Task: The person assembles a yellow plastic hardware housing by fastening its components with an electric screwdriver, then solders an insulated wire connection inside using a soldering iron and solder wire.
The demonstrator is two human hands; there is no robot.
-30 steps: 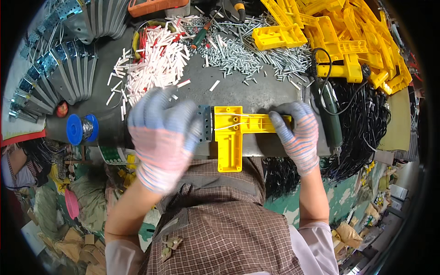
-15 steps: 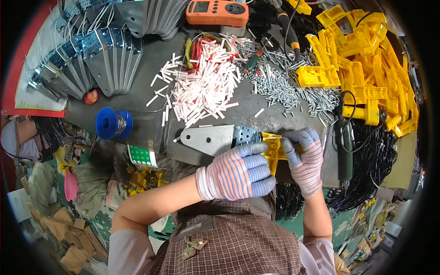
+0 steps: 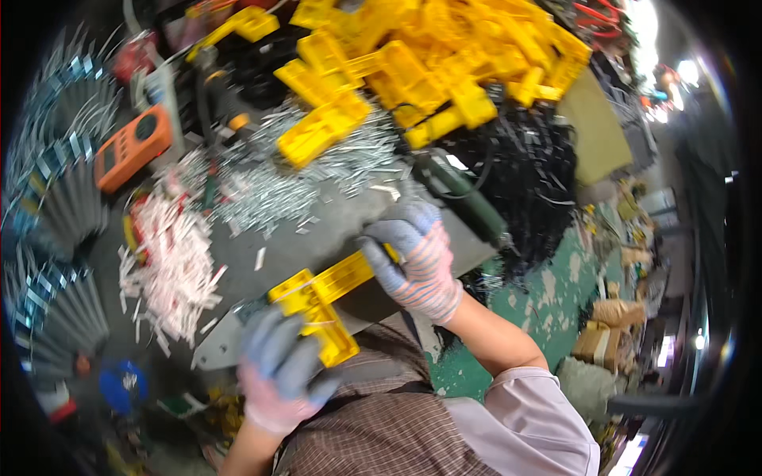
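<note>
Hands meet on one yellow plastic bracket (image 3: 321, 297) at the near edge of the bench (image 3: 317, 238). My left hand (image 3: 282, 373) curls around its wide near-left end, with a grey metal plate (image 3: 218, 345) beneath; my right hand (image 3: 413, 258) pinches its narrow arm. The long axis runs near-left to far-right, pointing right.

Motion blur, fisheye edges, upper-right glare

Your T-shaped bracket (image 3: 321, 297) lies on the counter (image 3: 317, 230) between both hands. Behind it sit loose screws (image 3: 270, 190); the meter (image 3: 131, 147) lies far left.
</note>
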